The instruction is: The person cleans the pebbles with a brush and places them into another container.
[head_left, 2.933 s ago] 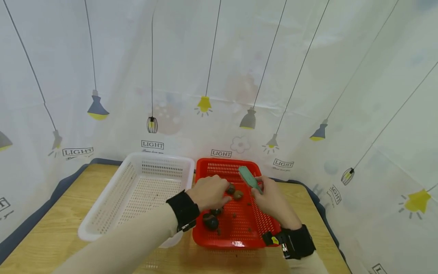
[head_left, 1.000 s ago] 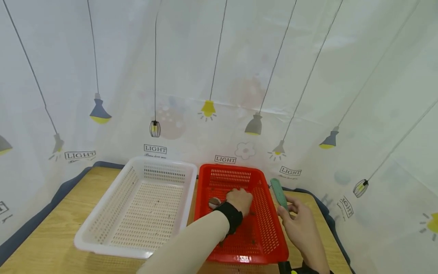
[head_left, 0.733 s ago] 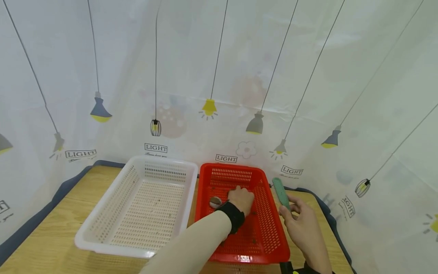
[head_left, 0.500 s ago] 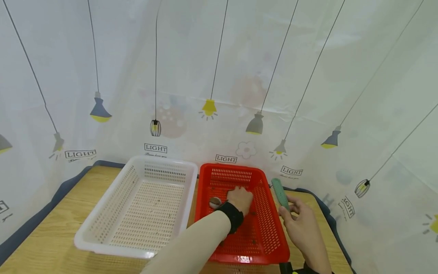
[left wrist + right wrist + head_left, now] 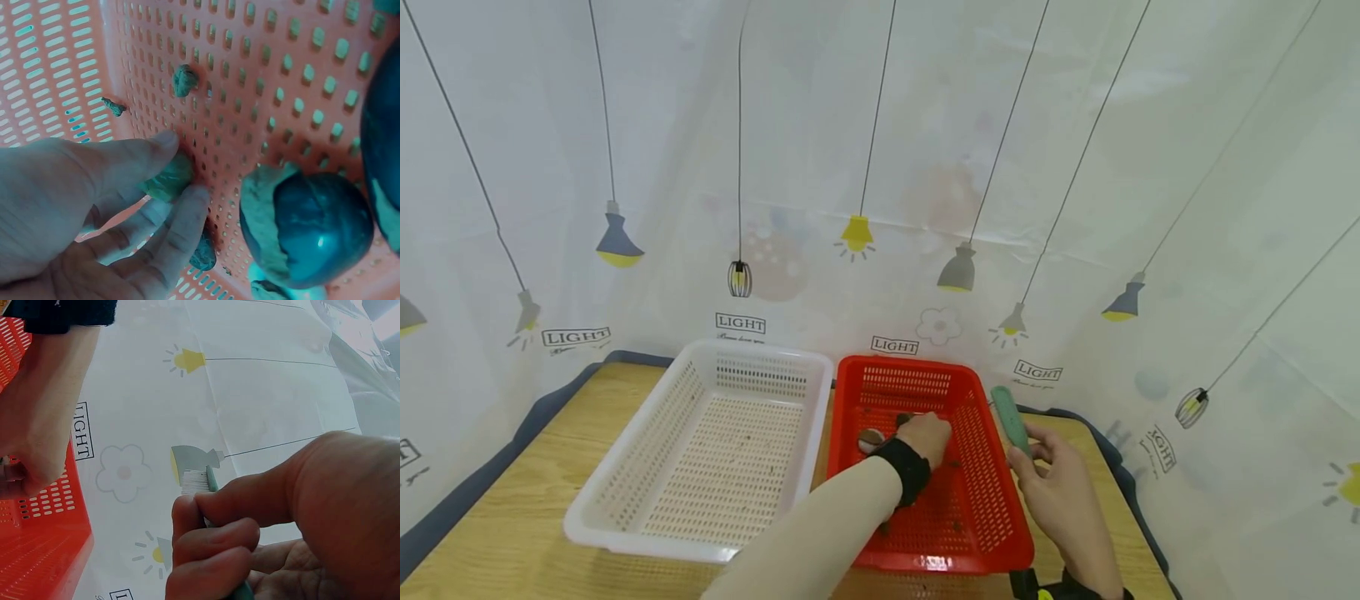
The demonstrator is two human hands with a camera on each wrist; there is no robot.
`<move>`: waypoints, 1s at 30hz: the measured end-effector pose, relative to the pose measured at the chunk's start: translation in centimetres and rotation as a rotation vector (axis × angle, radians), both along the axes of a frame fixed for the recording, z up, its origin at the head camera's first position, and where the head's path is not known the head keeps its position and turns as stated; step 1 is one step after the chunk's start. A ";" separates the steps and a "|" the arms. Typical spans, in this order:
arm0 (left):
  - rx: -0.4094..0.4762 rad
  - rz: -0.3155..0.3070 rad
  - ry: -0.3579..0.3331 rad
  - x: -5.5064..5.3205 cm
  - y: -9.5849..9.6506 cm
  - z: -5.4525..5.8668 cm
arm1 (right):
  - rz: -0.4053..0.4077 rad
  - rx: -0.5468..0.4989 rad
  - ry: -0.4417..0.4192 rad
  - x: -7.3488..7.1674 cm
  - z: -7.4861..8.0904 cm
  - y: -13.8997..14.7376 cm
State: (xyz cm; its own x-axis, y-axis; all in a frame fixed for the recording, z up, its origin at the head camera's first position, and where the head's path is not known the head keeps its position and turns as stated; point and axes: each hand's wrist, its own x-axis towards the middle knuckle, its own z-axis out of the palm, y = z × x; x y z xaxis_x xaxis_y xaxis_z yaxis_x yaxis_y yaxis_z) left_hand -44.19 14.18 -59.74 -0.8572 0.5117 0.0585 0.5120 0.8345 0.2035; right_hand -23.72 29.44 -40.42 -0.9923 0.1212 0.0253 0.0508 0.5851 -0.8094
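My left hand reaches down into the red basket. In the left wrist view its thumb and forefinger pinch a small greenish-brown lump low over the basket floor. A dark, shiny, round bulb with a flaky husk band, like a water chestnut, lies beside the fingers, and a larger dark one is cut off at the frame edge. Outside the basket's right side, my right hand holds a small green brush upright; its pale bristles show in the right wrist view.
A white perforated basket with small dark specks on its floor stands left of the red one. Small dirt clods lie in the red basket. Both baskets stand on a wooden table before a lamp-printed curtain.
My right hand with the brush has moved from over the red basket to outside its right side. My left hand has moved right, and lately shifted slightly, uncovering a dark bulb.
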 end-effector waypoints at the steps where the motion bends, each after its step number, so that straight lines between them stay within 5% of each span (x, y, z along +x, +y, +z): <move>1: -0.006 -0.009 0.007 -0.1 -0.1 -0.2 | 0.000 0.003 0.001 0.0 0.0 -0.1; 8: -0.075 -0.046 0.046 -0.5 -0.9 -0.8 | 0.018 -0.033 -0.004 0.0 0.0 -0.5; 10: -0.100 -0.052 0.057 0.3 -1.4 0.4 | 0.022 -0.048 -0.010 -0.1 0.0 -0.6; 12: -0.102 -0.056 0.023 1.9 -2.1 3.4 | 0.019 -0.044 -0.010 -0.1 0.0 -0.5; 13: -0.097 -0.067 0.041 1.9 -2.4 3.5 | 0.017 -0.046 -0.015 -0.1 0.0 -0.5; 17: -0.061 -0.077 -0.022 6.6 -4.7 11.1 | 0.013 -0.044 -0.012 0.1 0.2 -0.6; 19: -0.028 -0.078 -0.035 8.3 -5.9 13.3 | 0.011 -0.039 -0.007 0.2 0.2 -0.7; 20: -0.008 -0.067 -0.076 10.0 -6.6 15.7 | 0.010 -0.036 -0.004 0.2 0.3 -0.7; 23: 0.067 -0.072 -0.096 11.2 -8.1 17.1 | 0.017 -0.034 0.010 0.3 0.4 -1.0; 30: 0.218 -0.106 -0.119 12.6 -11.2 18.4 | 0.046 -0.072 0.014 0.4 0.1 -1.4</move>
